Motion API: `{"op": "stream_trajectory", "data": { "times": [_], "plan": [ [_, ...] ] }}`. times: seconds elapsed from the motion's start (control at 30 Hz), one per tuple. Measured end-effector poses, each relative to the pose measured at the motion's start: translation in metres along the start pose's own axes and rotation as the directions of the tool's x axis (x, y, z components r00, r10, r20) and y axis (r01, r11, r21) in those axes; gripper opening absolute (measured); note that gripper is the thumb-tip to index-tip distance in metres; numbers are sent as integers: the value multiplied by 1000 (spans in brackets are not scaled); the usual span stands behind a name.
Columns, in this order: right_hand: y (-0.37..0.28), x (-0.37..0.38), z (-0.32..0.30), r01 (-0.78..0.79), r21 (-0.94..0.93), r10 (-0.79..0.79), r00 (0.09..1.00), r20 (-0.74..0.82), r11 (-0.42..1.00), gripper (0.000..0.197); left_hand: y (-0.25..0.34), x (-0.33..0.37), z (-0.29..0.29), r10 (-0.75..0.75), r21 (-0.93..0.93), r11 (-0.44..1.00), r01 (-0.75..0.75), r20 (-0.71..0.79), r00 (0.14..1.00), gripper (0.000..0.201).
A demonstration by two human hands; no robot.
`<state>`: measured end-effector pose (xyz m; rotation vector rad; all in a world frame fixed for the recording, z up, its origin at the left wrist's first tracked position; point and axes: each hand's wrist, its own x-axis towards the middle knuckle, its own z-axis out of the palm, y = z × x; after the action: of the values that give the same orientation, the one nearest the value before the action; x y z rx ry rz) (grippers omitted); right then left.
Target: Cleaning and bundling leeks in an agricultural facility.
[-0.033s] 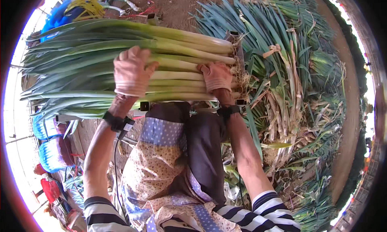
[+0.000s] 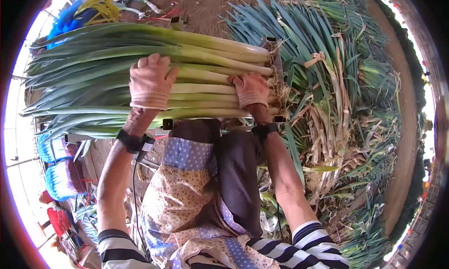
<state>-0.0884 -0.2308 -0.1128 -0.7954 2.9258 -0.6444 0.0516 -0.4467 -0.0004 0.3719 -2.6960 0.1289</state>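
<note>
A thick layer of leeks [image 2: 201,76] lies crosswise in front of me on a metal rack, green leaves to the left and pale stems with roots to the right. My left hand [image 2: 150,79], in a pinkish glove with a ribbed cuff, rests on top where leaf turns to stem. Its thumb stands apart and its fingers are slightly bent. My right hand [image 2: 251,87], gloved alike, is curled over the pale stems close to the roots; its fingertips are partly hidden among them.
Black-ended metal posts [image 2: 167,124] of the rack show around the leeks. At the right is a large heap of untrimmed leeks [image 2: 322,82]. Blue wrapped bundles [image 2: 65,178] stand at the left, and yellow ties [image 2: 99,9] lie on a blue bundle at the far left.
My left hand has shifted slightly left over the leeks, and a few leaves beneath it have moved a little. My right hand stays in the same place.
</note>
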Motion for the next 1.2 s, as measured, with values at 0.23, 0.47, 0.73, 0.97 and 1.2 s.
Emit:
{"op": "stream_trajectory", "data": {
  "times": [0.23,0.47,0.73,0.97,1.2],
  "plan": [
    [-21,-5,-13,-38,70,52,974,-220,997,61,-16,-3,7,119,214,965,-151,152,981,25],
    [4,2,4,58,-70,-72,971,-226,996,71,-10,1,6,104,169,977,-133,171,980,29],
    [-8,3,0,38,-36,-43,986,-161,999,70,-30,52,-12,150,319,927,-199,170,974,44],
    [22,-6,-4,157,-83,-160,987,-30,984,56,-27,37,-1,166,252,936,-247,304,938,30],
    [2,-10,-21,-15,229,34,996,-81,973,64,-64,39,19,201,367,875,-316,319,926,39]
  ]
}}
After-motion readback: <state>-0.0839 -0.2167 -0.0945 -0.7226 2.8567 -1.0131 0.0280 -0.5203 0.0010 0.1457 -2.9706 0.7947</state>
